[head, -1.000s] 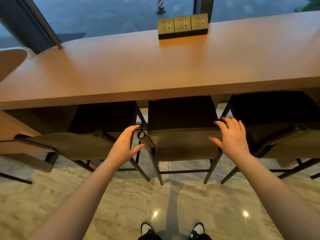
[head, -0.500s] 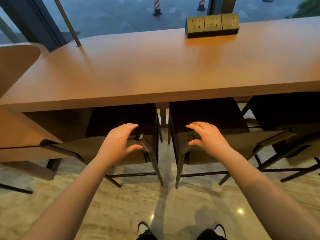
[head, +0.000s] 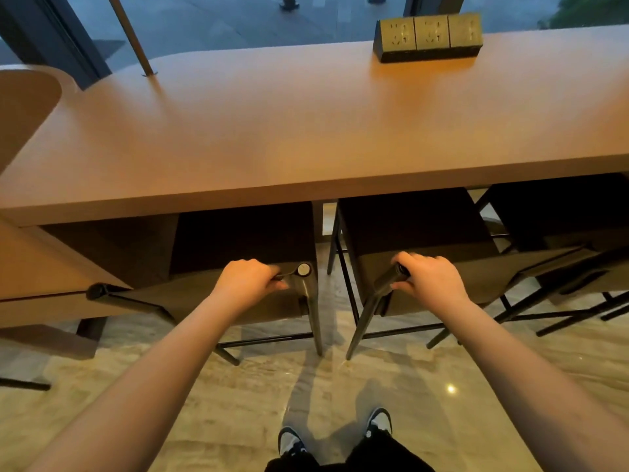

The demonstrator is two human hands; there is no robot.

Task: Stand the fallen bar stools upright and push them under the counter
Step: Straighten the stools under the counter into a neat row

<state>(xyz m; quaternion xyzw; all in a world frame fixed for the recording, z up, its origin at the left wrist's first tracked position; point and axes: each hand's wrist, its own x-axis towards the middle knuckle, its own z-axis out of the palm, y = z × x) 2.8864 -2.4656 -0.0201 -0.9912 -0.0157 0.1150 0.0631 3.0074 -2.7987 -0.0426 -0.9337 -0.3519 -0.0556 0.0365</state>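
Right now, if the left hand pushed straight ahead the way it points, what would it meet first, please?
Probably nothing: the left hand grips the left bar stool, and only dark space under the counter shows ahead, though depth is unclear.

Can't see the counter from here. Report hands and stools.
Left hand grips left stool back. Right hand grips middle stool back. Both upright, seats under counter. Nothing blocking.

We see glossy marble-look floor [head: 204,396] at six o'clock, dim glazing [head: 238,18] at twelve, and a three-socket block [head: 429,37] at one o'clock.
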